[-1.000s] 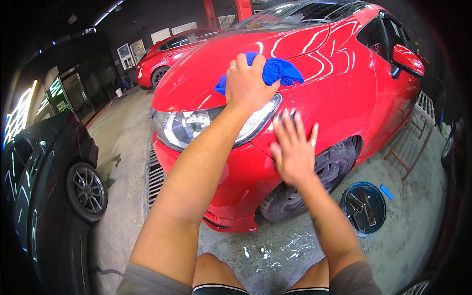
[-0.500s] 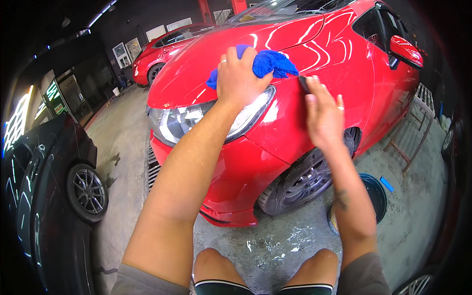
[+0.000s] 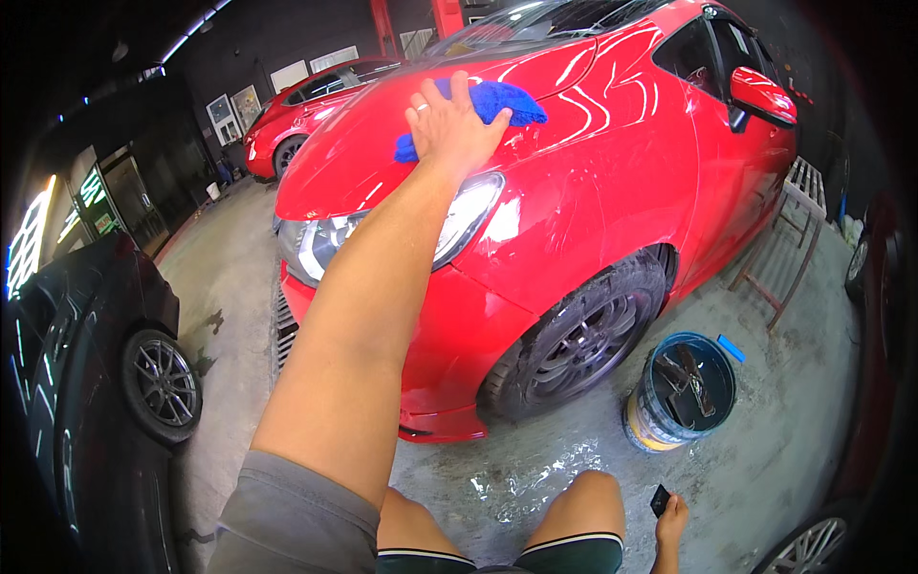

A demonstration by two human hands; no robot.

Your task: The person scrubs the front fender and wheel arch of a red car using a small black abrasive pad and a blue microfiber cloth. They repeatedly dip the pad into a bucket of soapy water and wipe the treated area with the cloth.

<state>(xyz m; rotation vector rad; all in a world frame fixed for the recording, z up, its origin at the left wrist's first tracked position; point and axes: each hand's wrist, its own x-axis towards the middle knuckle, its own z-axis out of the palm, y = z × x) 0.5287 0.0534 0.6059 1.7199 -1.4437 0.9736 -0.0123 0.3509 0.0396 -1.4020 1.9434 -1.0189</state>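
Note:
My left hand (image 3: 448,126) presses a blue microfiber cloth (image 3: 502,101) onto the front of a red car's hood (image 3: 330,163), just above the headlight (image 3: 469,222). Its fingers are spread over the cloth, with the thumb toward the right. Low at the right, beside my knee, my right hand (image 3: 673,524) pinches a small flat black block (image 3: 660,499). Wet streaks shine on the red fender (image 3: 574,206) to the right of the cloth.
A bucket (image 3: 636,407) with dark pieces inside stands by the front wheel (image 3: 588,344), a blue piece (image 3: 732,348) at its rim. A slatted metal bench (image 3: 805,187) is at the right. A dark car (image 3: 96,364) stands left, another red car (image 3: 287,120) behind. The floor (image 3: 535,469) is wet.
My right hand has left the fender and dropped to beside my knee with the black block. My left hand and the cloth have shifted a little farther up the hood.

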